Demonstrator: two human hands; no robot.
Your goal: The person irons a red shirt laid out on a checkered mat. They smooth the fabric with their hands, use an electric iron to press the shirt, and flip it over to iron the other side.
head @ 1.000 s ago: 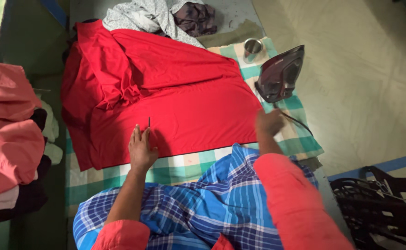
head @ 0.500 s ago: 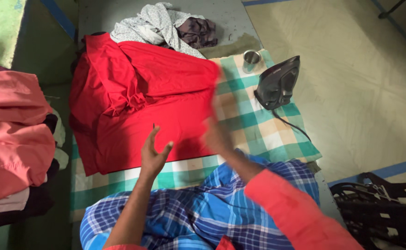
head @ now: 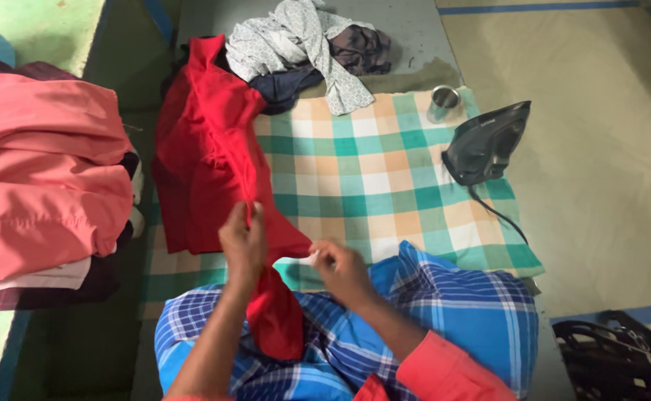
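— So how far along does the ironing look?

— Early, I'd judge. Left hand (head: 242, 239) pinches the red cotton garment (head: 207, 171) by a fold; right hand (head: 344, 269) is clamped on its edge, just beside. It lies bunched beyond the left hand, one end in the lap.

— And the dark electric iron (head: 485, 145)?

— Upright, well beyond the right hand, untouched; the checked cloth (head: 370, 171) lies bare.

Open checked cloth ahead, clutter at the edges

Beyond the right grip (head: 342, 269) bare checked cloth (head: 355, 178) is left open; farther right it is bounded by the iron (head: 485, 145), its cord (head: 498, 215) and a steel cup (head: 443, 103), ahead by crumpled clothes (head: 303, 44), left by the red garment (head: 207, 163).
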